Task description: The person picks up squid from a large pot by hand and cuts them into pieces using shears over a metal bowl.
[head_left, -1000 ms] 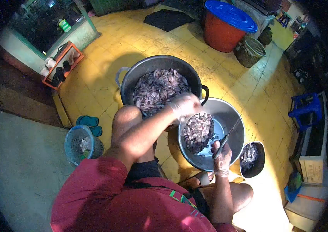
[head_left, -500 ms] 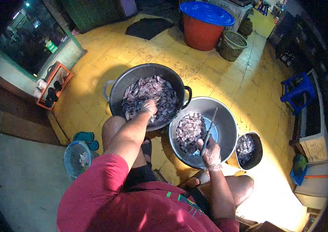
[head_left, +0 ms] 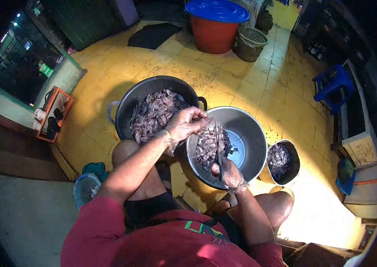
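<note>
My left hand (head_left: 187,123), in a clear plastic glove, pinches a small squid (head_left: 205,121) over the near edge of the grey basin. My right hand (head_left: 231,174), also gloved, grips scissors (head_left: 218,144) whose blades point upward, close to the squid. Beneath them, the grey basin (head_left: 256,133) holds a heap of cut squid pieces (head_left: 208,143) on its left side. To the left, a large black tub (head_left: 128,95) with two handles holds many small whole-looking squid (head_left: 156,111).
A smaller container (head_left: 291,171) with pale and dark scraps stands right of the basin. Farther off are a red barrel (head_left: 210,35) with a blue lid, a woven basket (head_left: 251,44) and a blue stool (head_left: 333,89). A blue mesh basket (head_left: 84,191) sits at lower left.
My left hand has come up out of the black tub and moved right, now with a squid in its fingers. The scissors have swung leftward toward it. The view has shifted slightly.
</note>
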The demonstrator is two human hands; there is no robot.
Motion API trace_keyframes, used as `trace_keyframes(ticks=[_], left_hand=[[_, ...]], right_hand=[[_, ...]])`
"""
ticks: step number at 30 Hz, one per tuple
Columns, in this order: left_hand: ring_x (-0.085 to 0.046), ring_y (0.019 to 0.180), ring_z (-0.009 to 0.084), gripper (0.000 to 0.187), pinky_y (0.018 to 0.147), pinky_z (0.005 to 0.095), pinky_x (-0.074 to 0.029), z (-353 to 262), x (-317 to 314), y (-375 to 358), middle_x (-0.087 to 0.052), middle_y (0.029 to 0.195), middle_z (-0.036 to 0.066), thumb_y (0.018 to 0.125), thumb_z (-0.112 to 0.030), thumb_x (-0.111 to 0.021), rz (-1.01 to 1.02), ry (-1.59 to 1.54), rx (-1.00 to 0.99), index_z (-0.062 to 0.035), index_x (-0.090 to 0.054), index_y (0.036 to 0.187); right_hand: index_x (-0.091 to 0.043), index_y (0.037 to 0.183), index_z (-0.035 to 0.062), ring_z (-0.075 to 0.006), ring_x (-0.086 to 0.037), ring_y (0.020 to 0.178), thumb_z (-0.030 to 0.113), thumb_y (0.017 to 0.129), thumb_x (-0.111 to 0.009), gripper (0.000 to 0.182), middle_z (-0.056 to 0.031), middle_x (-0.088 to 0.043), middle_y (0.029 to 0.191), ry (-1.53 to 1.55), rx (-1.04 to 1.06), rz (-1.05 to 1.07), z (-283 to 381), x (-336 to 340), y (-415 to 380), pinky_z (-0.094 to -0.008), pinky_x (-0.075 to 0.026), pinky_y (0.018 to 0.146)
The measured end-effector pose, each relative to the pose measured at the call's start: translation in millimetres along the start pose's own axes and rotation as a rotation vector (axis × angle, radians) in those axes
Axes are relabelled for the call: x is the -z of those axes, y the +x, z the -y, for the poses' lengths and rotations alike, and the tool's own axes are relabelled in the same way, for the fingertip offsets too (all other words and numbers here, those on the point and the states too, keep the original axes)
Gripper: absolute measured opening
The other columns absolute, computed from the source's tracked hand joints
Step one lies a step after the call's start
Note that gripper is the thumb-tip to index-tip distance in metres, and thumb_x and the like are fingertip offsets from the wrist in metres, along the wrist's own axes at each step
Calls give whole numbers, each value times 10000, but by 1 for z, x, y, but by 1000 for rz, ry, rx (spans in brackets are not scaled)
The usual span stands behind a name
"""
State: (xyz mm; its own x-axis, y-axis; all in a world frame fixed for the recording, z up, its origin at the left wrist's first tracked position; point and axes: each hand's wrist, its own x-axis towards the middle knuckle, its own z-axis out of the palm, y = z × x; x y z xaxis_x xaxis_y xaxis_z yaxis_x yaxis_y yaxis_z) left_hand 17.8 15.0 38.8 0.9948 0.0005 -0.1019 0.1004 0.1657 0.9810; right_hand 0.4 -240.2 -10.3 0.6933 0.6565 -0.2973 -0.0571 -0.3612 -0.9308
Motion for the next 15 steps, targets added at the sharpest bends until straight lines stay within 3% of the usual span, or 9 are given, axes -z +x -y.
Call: trace_keyframes(ticks=[4,5,6,8,9,15], left_hand=[[-584,744,79,200,655,231,-506,12,-9,-7,-615,877,25,848,-67,-719,15,-82,18,-21,-586,990],[-601,735,97,170,642,250,-526,14,-10,-7,-614,874,38,853,-20,-688,35,-65,45,-16,-571,977],[-618,726,115,150,629,269,-547,17,-12,-8,-614,871,51,859,27,-656,54,-51,71,-11,-556,964],[-622,723,125,160,632,279,-551,26,-15,-6,-615,862,57,840,39,-669,65,-102,44,-14,-549,933],[-624,723,129,159,632,283,-553,26,-16,-6,-615,858,61,839,36,-671,62,-135,57,-16,-547,922],[-625,698,141,152,626,295,-560,26,-12,0,-617,834,63,824,27,-683,17,-133,60,-24,-546,862]], right_hand=[[-609,1084,-4,-317,-619,858,603,759,-680,693,-216,-658,925,-91,-18,63,14,2,-6,-432,-463,810],[-593,1006,-25,-183,-554,782,644,774,-657,711,-92,-610,825,-61,14,42,17,0,-7,-360,-453,739],[-593,1006,-25,-183,-554,782,644,774,-657,711,-92,-610,825,-65,6,43,13,-2,-8,-360,-453,739],[-641,1033,10,-216,-598,816,488,775,-733,551,-148,-669,889,90,1,5,1,-5,-5,-379,-473,771],[-662,1032,13,-187,-597,786,435,776,-759,504,-120,-683,865,105,-120,-15,7,-7,-5,-356,-476,752],[-666,1090,11,-200,-600,751,460,763,-768,565,-109,-686,821,-89,-137,-41,11,-1,-6,-364,-480,747]])
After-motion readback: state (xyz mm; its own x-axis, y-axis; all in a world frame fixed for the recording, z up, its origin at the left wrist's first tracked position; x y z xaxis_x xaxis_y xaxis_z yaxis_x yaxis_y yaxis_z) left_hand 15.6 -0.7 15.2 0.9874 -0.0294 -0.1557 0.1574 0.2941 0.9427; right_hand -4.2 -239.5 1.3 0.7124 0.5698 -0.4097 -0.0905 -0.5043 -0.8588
